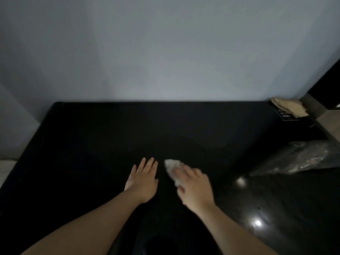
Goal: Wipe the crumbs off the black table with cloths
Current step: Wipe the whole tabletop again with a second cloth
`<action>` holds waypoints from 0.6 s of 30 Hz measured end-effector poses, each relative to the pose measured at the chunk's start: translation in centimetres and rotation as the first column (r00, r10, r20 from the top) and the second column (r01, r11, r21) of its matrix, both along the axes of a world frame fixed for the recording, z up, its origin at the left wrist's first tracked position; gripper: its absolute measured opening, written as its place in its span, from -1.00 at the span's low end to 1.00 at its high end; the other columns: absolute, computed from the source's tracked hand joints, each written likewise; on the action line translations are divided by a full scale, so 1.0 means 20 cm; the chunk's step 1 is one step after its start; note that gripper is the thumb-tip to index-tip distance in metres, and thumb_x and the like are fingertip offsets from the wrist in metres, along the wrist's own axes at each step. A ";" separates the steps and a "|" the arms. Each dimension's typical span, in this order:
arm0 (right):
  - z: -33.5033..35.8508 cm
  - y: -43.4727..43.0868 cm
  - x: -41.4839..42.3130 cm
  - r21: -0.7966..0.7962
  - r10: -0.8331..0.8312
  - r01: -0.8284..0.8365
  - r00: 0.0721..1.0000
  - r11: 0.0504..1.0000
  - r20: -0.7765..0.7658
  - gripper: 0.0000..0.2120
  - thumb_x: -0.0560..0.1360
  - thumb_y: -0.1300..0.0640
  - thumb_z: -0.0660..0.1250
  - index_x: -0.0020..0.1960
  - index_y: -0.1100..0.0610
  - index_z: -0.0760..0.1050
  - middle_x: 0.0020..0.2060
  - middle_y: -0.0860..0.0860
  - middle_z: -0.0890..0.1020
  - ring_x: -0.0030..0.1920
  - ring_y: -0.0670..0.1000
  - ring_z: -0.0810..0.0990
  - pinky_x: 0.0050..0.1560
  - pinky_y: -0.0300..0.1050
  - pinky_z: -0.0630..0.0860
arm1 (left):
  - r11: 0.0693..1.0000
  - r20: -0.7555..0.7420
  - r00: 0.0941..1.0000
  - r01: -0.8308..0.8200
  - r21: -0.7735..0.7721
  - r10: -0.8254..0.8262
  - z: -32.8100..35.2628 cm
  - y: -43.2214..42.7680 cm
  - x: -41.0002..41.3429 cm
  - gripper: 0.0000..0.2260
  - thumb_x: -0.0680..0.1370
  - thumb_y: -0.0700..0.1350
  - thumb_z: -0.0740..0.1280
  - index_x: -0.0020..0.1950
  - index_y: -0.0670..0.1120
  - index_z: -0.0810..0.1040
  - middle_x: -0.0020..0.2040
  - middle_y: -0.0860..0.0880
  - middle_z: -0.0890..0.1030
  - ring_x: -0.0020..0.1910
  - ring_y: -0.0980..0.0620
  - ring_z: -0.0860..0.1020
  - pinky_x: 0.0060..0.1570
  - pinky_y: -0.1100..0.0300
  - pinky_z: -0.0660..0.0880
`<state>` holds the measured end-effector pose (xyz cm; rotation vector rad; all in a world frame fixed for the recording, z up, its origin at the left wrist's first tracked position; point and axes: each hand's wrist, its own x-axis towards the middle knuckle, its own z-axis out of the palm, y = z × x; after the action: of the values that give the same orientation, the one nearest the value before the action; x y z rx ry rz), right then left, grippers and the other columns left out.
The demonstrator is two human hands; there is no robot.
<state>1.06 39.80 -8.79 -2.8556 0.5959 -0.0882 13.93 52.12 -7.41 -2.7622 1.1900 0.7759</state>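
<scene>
Two hands are over the black tabletop (pixel 92 137), near the middle of its near edge. The right hand (pixel 196 188) presses a white cloth (pixel 173 170) flat against the surface, fingers spread over it rather than closed around it; the cloth protrudes past the fingertips toward the far edge and slightly left. The left hand (pixel 144 181) lies just beside it, palm down, fingers extended and empty, not touching the cloth. No crumbs can be made out on the dark surface. A second, beige cloth (pixel 288 107) sits at the far right corner, well apart from both hands; the right hand is the nearer. Judgement: wiping is under way, and the left hand would need that far cloth to join.
</scene>
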 end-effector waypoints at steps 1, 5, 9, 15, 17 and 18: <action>-0.01 -0.12 -0.06 -0.043 -0.085 0.086 0.996 0.995 0.033 -0.49 0.37 0.06 0.31 0.32 -0.08 0.41 0.29 -0.03 0.48 0.07 0.11 0.55 -0.02 -0.01 0.49 | 1.000 0.002 1.000 -0.012 0.000 0.012 0.00 -0.04 -0.04 -0.46 0.66 0.01 0.01 0.55 -0.03 -0.19 0.56 0.00 -0.23 0.53 -0.04 -0.24 0.50 -0.03 -0.15; 0.00 -0.63 -0.46 -0.068 -0.497 0.496 0.868 0.865 0.004 -0.51 0.41 0.08 0.33 0.34 -0.04 0.40 0.29 0.04 0.48 0.09 0.22 0.49 0.04 0.05 0.43 | 0.999 0.008 0.999 -0.041 -0.001 0.041 0.00 -0.20 -0.27 -0.46 0.67 0.01 0.00 0.55 -0.03 -0.20 0.56 0.01 -0.24 0.53 -0.04 -0.26 0.50 -0.03 -0.17; 0.03 -0.67 -0.58 -0.025 -0.605 0.605 0.796 0.796 0.011 -0.52 0.41 0.09 0.31 0.33 -0.03 0.39 0.28 0.07 0.47 0.05 0.25 0.48 0.02 0.03 0.41 | 0.998 0.017 0.998 -0.061 -0.009 0.061 -0.02 -0.36 -0.48 -0.46 0.67 0.01 -0.01 0.55 -0.04 -0.21 0.56 0.00 -0.24 0.53 -0.05 -0.26 0.49 -0.04 -0.17; 0.02 -0.43 -0.57 0.080 0.097 -0.096 0.995 0.992 -0.010 -0.49 0.50 0.08 0.22 0.43 -0.09 0.23 0.41 -0.09 0.27 0.28 0.06 0.36 0.25 -0.01 0.32 | 0.995 0.025 0.995 -0.099 -0.007 0.099 -0.02 -0.48 -0.67 -0.48 0.67 -0.02 -0.03 0.56 -0.05 -0.20 0.56 0.01 -0.24 0.53 -0.03 -0.25 0.49 -0.02 -0.16; 0.00 -0.65 -0.67 -0.036 -0.025 0.027 0.997 0.999 0.075 -0.51 0.39 0.07 0.26 0.32 -0.09 0.39 0.30 -0.03 0.45 0.10 0.16 0.52 0.07 0.03 0.44 | 0.996 0.020 0.996 -0.087 0.013 0.087 -0.02 -0.47 -0.70 -0.47 0.67 0.00 -0.01 0.56 -0.04 -0.21 0.56 0.01 -0.24 0.53 -0.03 -0.25 0.49 -0.01 -0.15; -0.02 -0.79 -0.73 -0.065 -0.155 0.161 0.984 0.985 0.088 -0.52 0.36 0.08 0.28 0.28 -0.07 0.44 0.25 0.00 0.50 0.03 0.19 0.54 0.01 0.04 0.47 | 0.996 0.021 0.996 -0.091 0.018 0.091 -0.02 -0.46 -0.71 -0.47 0.67 0.00 -0.01 0.55 -0.03 -0.21 0.56 0.01 -0.24 0.53 -0.03 -0.25 0.49 -0.01 -0.15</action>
<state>-13.57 24.03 -9.16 -2.8515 0.8170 -0.2583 -0.28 42.83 -7.74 -2.8186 1.0546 0.7610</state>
